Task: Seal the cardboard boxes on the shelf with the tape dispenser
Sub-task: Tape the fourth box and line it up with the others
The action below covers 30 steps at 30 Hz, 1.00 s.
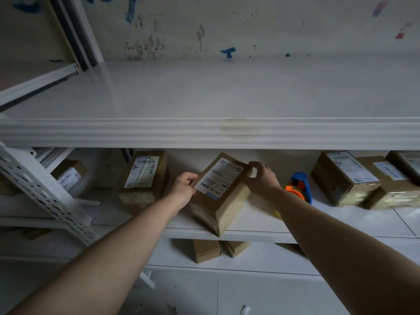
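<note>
Head view: my left hand [185, 186] and right hand [261, 178] both grip the skewed cardboard box [218, 196], which I should square on the shelf [254, 234] before taking the tape dispenser [300, 185].

The middle box [218, 196] sits on the shelf [250, 233] between your left hand [185, 186] and your right hand [261, 178], its near corner at the shelf's front edge. Left of your left hand stands the left box [144, 176]. Farther left is a small box [68, 173]. Just right of your right wrist lies the tape dispenser [300, 187], and beyond it a box cluster [343, 176], perhaps three, close together. Below your hands, two lower boxes [206, 251] rest on the next level down.
</note>
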Available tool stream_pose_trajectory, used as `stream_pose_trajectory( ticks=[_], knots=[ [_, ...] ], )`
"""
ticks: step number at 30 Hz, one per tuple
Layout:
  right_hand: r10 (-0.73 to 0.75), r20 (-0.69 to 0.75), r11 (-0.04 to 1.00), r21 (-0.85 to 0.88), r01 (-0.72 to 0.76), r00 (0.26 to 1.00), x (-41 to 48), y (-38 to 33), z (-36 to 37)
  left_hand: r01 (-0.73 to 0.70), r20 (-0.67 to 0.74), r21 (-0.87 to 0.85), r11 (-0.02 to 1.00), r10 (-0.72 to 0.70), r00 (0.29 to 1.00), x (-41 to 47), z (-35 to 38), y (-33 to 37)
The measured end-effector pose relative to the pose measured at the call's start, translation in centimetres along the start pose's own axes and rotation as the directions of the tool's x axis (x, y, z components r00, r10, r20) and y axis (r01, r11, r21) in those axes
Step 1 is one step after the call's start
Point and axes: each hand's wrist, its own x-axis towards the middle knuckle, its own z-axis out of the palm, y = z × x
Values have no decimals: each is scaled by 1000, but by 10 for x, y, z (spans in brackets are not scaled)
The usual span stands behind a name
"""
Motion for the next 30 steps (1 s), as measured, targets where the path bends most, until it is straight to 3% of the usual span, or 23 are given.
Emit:
stream_pose_trajectory(
  ticks=[4, 8, 11, 14, 16, 20, 26, 30],
  knots=[
    [29, 110, 995, 90, -39, 993, -3, 2, 4, 15, -61, 33, 999, -13, 998, 3, 6, -4],
    [-15, 60, 996, 84, 10, 998, -10, 11, 7, 106, -151, 207, 973, -75, 986, 1, 7, -12],
    [1, 92, 995, 95, -10, 996, -14, 17, 3, 176, -26, -57, 983, -178, 984, -4, 5, -11],
    [12, 146, 957, 284, -54, 989, -16, 25, -3, 192, 49, -272, 943, -186, 981, -6, 1, -12],
    [11, 182, 921, 381, -80, 983, -21, 29, -8, 175, 70, -319, 932, -161, 985, -5, -4, -17],
    [57, 201, 934, 335, -123, 978, -31, 34, -8, 138, 146, -139, 981, -118, 982, -3, -1, -24],
    [68, 124, 854, 507, -122, 990, -32, 26, -20, 145, -38, -86, 986, -149, 988, 6, 1, -17],
    [51, 209, 883, 446, -142, 976, -36, 29, -24, 164, -32, -2, 986, -164, 986, 6, 9, -15]
  ],
)
